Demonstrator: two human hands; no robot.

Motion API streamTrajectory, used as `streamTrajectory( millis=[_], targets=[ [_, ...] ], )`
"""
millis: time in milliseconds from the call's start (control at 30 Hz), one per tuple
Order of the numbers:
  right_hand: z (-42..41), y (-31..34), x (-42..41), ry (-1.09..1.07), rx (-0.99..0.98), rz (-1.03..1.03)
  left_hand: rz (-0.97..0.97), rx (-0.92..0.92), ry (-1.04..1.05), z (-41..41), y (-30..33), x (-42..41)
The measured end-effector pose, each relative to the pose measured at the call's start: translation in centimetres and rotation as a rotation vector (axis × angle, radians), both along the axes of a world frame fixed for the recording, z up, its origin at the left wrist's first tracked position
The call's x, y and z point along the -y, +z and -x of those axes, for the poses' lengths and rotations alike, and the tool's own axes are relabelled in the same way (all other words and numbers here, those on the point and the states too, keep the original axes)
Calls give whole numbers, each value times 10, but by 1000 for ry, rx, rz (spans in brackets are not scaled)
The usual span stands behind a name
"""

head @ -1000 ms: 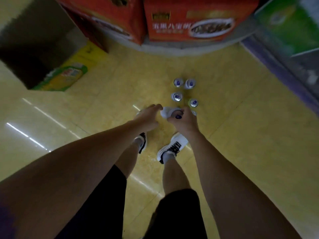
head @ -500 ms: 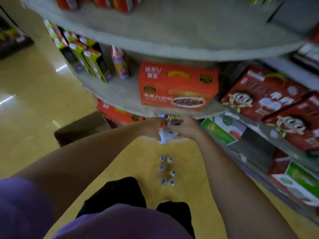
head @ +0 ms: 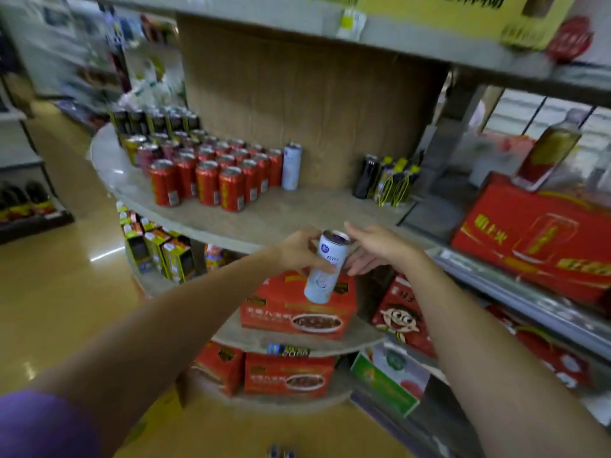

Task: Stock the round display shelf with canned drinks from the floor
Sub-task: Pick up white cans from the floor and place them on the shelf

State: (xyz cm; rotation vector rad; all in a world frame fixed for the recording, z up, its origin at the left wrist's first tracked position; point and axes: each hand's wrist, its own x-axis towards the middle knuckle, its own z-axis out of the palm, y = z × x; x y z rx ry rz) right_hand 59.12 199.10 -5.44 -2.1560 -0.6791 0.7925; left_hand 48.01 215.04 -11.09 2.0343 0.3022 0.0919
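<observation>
Now our left hand [head: 299, 252] grips the tall white slim can [head: 322, 271], right hand [head: 373, 247] fingers loose beside it; next, we judge, comes standing it on the round grey shelf [head: 297, 216].

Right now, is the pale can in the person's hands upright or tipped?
Tipped. The pale can leans, top toward the right, bottom lower left, gripped by the left hand; the right hand touches it.

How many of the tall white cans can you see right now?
2, maybe more. One white can is held by the left hand, right hand beside it; another stands on the round shelf beside the red cans. Blurred can tops at the bottom edge may be more.
</observation>
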Motion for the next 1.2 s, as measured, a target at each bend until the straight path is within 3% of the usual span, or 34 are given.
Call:
streamTrajectory(
  millis=[100, 300, 500, 667, 800, 1200],
  targets=[
    [-9, -3, 1, -79, -73, -132, 105, 69, 76, 2, 31, -5],
    [-1, -36, -37, 112, 106, -87, 209, 130, 230, -3, 57, -36],
    [9, -48, -94, -14, 225, -339, 156, 134, 119, -26, 75, -78],
    [-12, -57, -146, -93, 232, -290, 20, 131, -37, -53, 77, -132],
    [-29, -72, -188, -136, 204, -292, -358, 167, -80, -81, 73, -182],
    [-68, -80, -308, -283, 271, -274, -606, 150, -147, -145, 74, -296]
  ],
)
